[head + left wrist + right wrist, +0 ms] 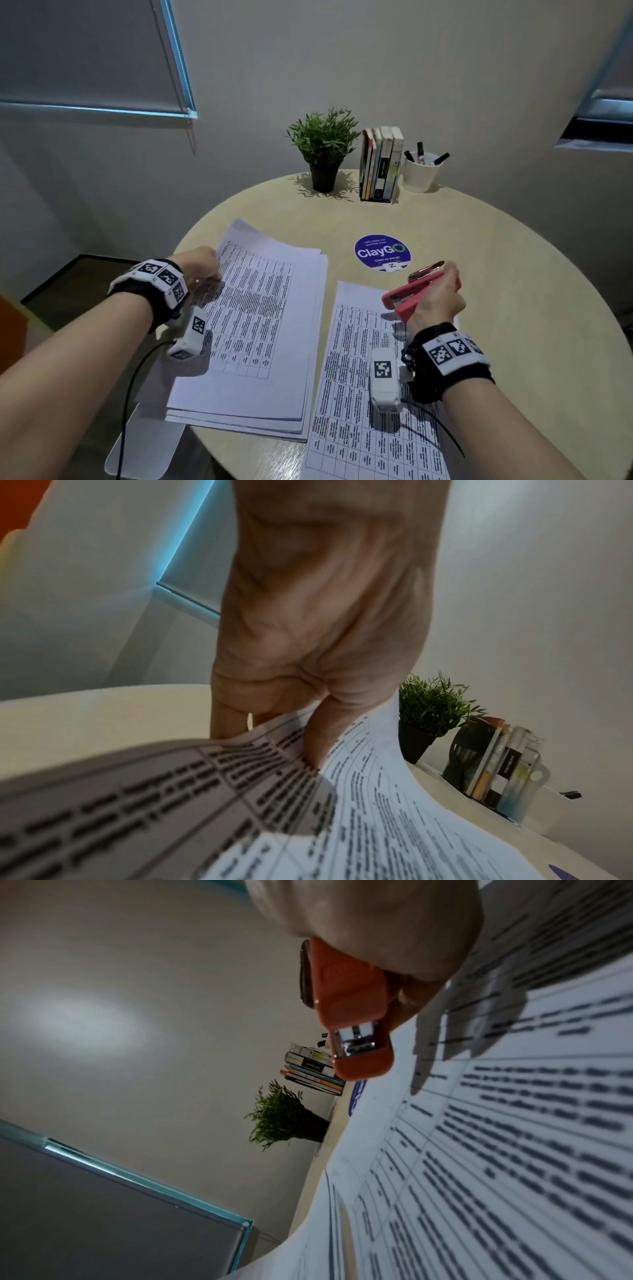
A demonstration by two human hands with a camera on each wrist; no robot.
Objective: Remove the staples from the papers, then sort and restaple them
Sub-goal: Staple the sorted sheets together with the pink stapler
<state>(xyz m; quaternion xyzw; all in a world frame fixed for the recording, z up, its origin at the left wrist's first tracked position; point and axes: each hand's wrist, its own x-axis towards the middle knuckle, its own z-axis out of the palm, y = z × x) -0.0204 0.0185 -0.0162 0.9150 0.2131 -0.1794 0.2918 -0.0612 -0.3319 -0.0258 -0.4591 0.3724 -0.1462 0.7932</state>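
On the round pale wooden table [479,240], a thick stack of white printed sheets with tables of text [260,325] lies toward the left edge, and a second set of white printed sheets [363,394] lies just beside it, running off the near edge. The left hand [200,263] sits at the far left corner of the thick stack; the left wrist view shows its fingers [318,739] curled down onto the paper, with the top sheets bowed up around them, so the hand pinches that corner. The right hand [435,301] is wrapped around a coral-red plastic stapler with a metal top plate [411,291], held in the air above the far end of the second set of sheets, apart from the paper. The stapler's open metal mouth points toward the left stack, and its shadow falls on the sheets below in the right wrist view. A round blue sticker with white lettering [382,253] lies on the table beyond the papers. At the far edge stand a green potted plant in a black pot [323,150], a row of upright books in a holder [382,164] and a white cup holding black markers [421,171].
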